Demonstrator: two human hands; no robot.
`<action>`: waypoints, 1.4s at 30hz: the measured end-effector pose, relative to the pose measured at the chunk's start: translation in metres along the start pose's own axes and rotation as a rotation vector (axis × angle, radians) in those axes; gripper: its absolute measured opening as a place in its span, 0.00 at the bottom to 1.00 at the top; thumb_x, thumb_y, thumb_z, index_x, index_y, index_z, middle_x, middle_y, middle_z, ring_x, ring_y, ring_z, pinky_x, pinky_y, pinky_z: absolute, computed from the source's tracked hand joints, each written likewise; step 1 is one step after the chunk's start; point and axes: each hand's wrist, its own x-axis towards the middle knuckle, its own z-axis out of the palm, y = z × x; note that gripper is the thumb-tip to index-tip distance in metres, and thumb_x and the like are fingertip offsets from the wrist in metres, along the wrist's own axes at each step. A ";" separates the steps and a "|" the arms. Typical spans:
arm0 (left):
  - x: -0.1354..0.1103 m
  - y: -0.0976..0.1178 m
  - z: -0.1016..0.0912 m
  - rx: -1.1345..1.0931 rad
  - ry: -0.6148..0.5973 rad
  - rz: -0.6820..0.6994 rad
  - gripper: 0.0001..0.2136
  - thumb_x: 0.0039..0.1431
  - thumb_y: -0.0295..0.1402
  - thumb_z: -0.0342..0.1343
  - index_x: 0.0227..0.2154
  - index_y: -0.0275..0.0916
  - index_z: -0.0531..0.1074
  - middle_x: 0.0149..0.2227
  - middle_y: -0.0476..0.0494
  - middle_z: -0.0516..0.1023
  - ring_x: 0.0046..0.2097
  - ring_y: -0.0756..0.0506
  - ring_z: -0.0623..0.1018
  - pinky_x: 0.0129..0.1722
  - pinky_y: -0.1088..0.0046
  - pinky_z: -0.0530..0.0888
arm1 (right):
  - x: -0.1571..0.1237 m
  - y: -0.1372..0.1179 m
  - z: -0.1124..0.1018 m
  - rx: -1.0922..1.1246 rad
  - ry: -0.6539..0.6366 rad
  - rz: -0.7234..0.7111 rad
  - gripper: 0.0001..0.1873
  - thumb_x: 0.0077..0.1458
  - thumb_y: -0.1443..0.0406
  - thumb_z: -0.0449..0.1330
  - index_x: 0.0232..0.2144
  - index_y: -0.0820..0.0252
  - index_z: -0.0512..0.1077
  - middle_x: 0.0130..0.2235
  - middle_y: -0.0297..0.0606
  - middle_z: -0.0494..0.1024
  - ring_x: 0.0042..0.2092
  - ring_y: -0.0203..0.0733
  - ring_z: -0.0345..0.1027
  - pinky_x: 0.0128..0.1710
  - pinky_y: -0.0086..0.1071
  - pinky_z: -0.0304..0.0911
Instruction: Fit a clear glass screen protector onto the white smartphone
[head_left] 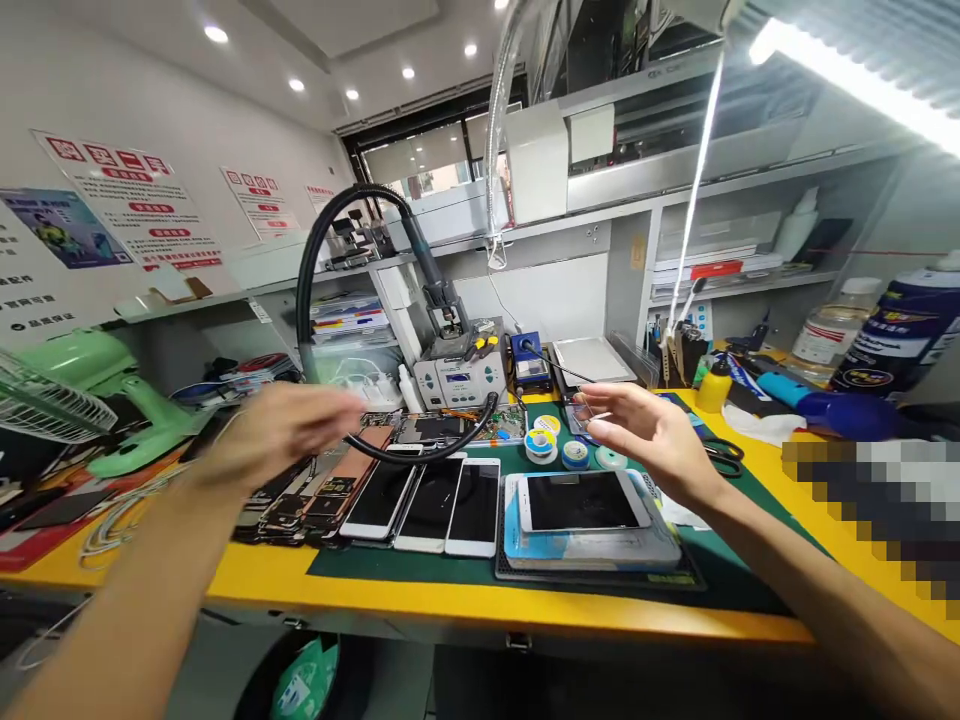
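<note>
My left hand (pixel 281 430) hovers above the row of opened phone bodies (pixel 315 495) at the left of the bench; it is smeared by motion, so its fingers cannot be read. My right hand (pixel 649 430) is raised over the green mat (pixel 720 560), fingers spread apart and empty, just behind a white phone (pixel 581 500) lying face up on a blue-and-white pad (pixel 592 545). Three white-framed phones (pixel 431 500) lie side by side between the hands.
A hot-air station (pixel 459 378) with a looping black hose (pixel 315 270) stands behind the phones. Solder spools (pixel 559 445) sit mid-bench. A green fan (pixel 82 395) is at left, bottles (pixel 892 330) at right, scissors (pixel 724 455) near my right wrist. The bench top is yellow (pixel 450 600).
</note>
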 end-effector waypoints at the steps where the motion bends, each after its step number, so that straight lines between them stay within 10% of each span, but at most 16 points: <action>1: 0.004 -0.002 0.011 -0.023 -0.013 -0.004 0.16 0.66 0.40 0.58 0.53 0.39 0.72 0.55 0.40 0.74 0.51 0.39 0.77 0.49 0.56 0.77 | 0.000 0.001 0.000 0.002 -0.001 -0.002 0.27 0.50 0.51 0.71 0.48 0.59 0.75 0.47 0.47 0.82 0.48 0.51 0.77 0.49 0.45 0.74; 9: 0.020 -0.021 0.105 -0.037 -0.089 0.004 0.17 0.66 0.40 0.58 0.54 0.37 0.72 0.54 0.40 0.75 0.50 0.39 0.78 0.48 0.56 0.78 | 0.003 0.005 0.000 0.007 0.002 -0.021 0.29 0.51 0.51 0.70 0.50 0.61 0.73 0.47 0.47 0.80 0.48 0.49 0.76 0.48 0.45 0.73; 14: 0.000 -0.033 0.164 -0.302 -0.221 -0.028 0.16 0.63 0.38 0.55 0.49 0.34 0.73 0.43 0.35 0.81 0.29 0.48 0.78 0.24 0.72 0.74 | 0.003 0.005 -0.001 -0.167 0.059 -0.037 0.30 0.51 0.51 0.70 0.51 0.60 0.73 0.48 0.46 0.80 0.46 0.48 0.76 0.48 0.45 0.73; 18: -0.016 -0.033 0.190 -0.475 -0.327 -0.080 0.16 0.57 0.32 0.59 0.47 0.31 0.74 0.43 0.32 0.81 0.33 0.46 0.81 0.31 0.66 0.80 | 0.003 0.004 -0.001 -0.430 0.140 -0.187 0.27 0.53 0.55 0.69 0.52 0.59 0.72 0.49 0.46 0.78 0.46 0.48 0.74 0.48 0.45 0.72; 28: -0.034 -0.041 0.198 -0.537 -0.276 -0.123 0.17 0.52 0.39 0.68 0.42 0.33 0.82 0.42 0.37 0.83 0.28 0.54 0.69 0.18 0.82 0.65 | -0.005 0.014 0.005 -0.741 0.145 -0.514 0.24 0.57 0.61 0.67 0.55 0.53 0.72 0.54 0.48 0.73 0.55 0.53 0.70 0.55 0.49 0.69; 42: -0.055 -0.044 0.198 -0.656 -0.352 -0.138 0.14 0.58 0.33 0.63 0.45 0.31 0.80 0.44 0.34 0.84 0.37 0.44 0.82 0.36 0.67 0.82 | -0.003 0.019 0.006 -0.977 0.069 -0.644 0.23 0.56 0.62 0.68 0.54 0.58 0.73 0.54 0.54 0.73 0.52 0.55 0.68 0.48 0.50 0.70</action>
